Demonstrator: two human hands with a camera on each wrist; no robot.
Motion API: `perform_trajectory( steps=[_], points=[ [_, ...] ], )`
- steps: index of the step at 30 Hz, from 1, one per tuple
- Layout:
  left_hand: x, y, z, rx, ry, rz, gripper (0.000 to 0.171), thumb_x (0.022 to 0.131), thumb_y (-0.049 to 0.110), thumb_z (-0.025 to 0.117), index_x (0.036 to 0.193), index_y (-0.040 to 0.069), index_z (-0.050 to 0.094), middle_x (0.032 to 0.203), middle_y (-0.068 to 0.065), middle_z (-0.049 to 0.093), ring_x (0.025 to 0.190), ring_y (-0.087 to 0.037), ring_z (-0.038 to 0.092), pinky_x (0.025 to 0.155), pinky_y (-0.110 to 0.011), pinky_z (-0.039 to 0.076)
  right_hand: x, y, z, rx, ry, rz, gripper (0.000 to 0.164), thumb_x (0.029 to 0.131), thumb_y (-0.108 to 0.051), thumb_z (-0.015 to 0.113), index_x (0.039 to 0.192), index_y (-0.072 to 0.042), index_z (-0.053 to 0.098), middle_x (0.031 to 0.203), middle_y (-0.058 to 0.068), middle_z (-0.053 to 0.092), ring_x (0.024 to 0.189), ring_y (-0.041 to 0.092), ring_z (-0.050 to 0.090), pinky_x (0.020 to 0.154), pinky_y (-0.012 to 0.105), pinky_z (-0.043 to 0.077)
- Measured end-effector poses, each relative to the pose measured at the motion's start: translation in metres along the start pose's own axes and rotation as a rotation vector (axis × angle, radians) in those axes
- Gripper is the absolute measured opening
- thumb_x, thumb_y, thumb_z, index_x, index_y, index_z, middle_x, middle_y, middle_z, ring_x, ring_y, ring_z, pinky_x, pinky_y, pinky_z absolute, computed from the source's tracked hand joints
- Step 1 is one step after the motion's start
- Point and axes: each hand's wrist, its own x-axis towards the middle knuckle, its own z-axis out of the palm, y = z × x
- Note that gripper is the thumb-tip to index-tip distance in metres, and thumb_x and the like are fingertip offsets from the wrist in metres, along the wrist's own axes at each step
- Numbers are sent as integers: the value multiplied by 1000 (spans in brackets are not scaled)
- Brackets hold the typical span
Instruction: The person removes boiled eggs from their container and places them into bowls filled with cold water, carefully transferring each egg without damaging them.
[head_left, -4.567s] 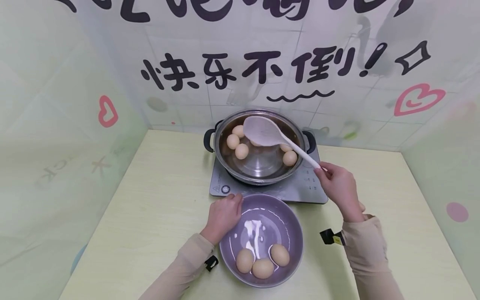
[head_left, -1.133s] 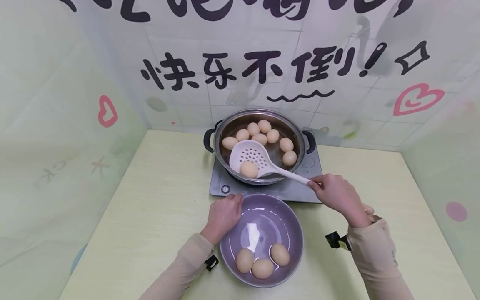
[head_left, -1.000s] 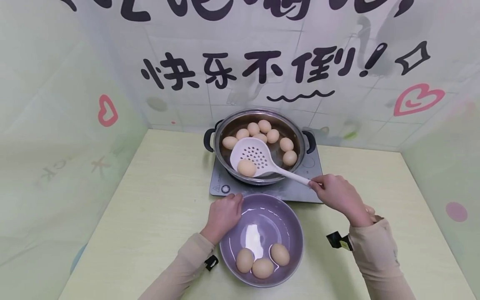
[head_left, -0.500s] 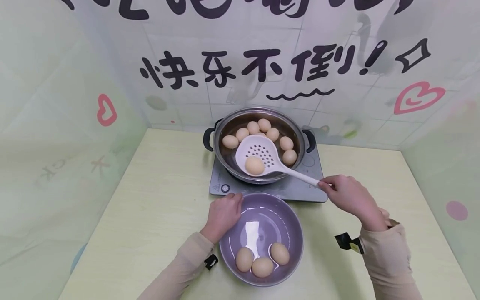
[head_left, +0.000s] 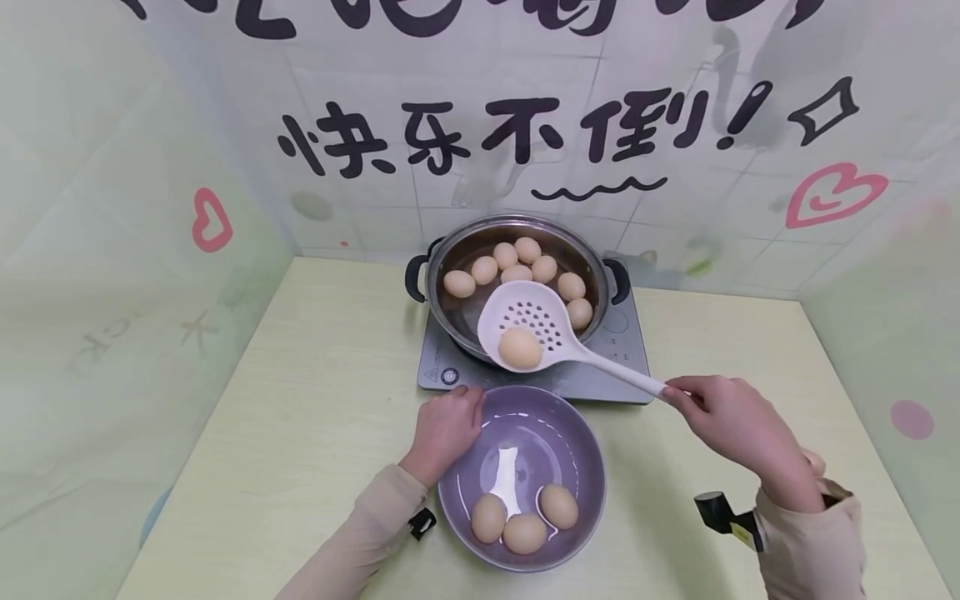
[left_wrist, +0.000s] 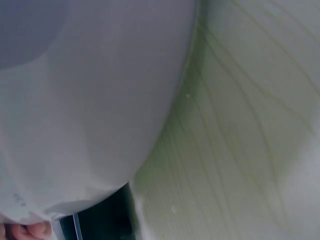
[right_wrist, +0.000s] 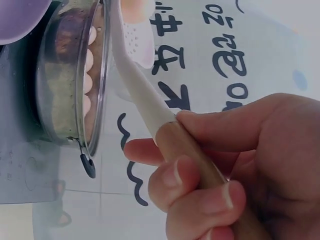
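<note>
My right hand (head_left: 738, 425) grips the wooden handle (right_wrist: 182, 150) of a white slotted spoon (head_left: 528, 312). One egg (head_left: 520, 348) lies in its bowl, raised over the near rim of a steel pot (head_left: 468, 329). Several eggs (head_left: 484, 269) sit in the pot's water, mostly along the far and right sides. My left hand (head_left: 447, 429) holds the upper left rim of a purple bowl (head_left: 592, 467), fingers bent over the edge. Inside that bowl three eggs (head_left: 525, 533) rest near the front. In the left wrist view, fingertips (left_wrist: 39, 230) show at the bowl's edge.
The two-handled pot stands on a grey induction cooker (head_left: 600, 379), just behind the purple bowl. A pale wooden table (head_left: 300, 417) carries everything. Printed sheets (head_left: 375, 217) wall in the back and sides.
The slotted spoon scooped up an egg and rose from the pot. Over the last second my right hand has drawn it right and toward me. The left hand stays on the bowl.
</note>
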Motion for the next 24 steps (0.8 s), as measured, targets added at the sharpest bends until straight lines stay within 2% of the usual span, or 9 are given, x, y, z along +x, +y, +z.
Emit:
perform_trajectory(
  steps=[7, 16, 24],
  points=[
    [0, 0, 0, 1, 13, 10, 12, 84, 18, 57, 75, 11, 60, 60, -2, 56, 40, -22, 49, 36, -32, 37, -18, 2, 4, -16, 15, 18, 24, 93, -29, 50, 97, -13, 68, 50, -7, 31, 44, 5, 26, 44, 24, 24],
    [1, -1, 0, 35, -36, -16, 12, 79, 15, 60, 68, 9, 58, 58, -1, 53, 39, -19, 45, 36, -29, 35, -39, 2, 10, -45, 10, 53, 20, 92, -29, 52, 97, -17, 67, 49, -9, 31, 43, 4, 25, 44, 23, 24],
    [1, -1, 0, 24, -52, -20, 4, 76, 14, 60, 75, 10, 61, 59, -2, 55, 41, -20, 46, 37, -30, 35, -49, 6, 19, -18, -14, 87, 21, 91, -31, 53, 98, -17, 68, 49, -10, 32, 43, 3, 26, 44, 23, 25]
  ],
)
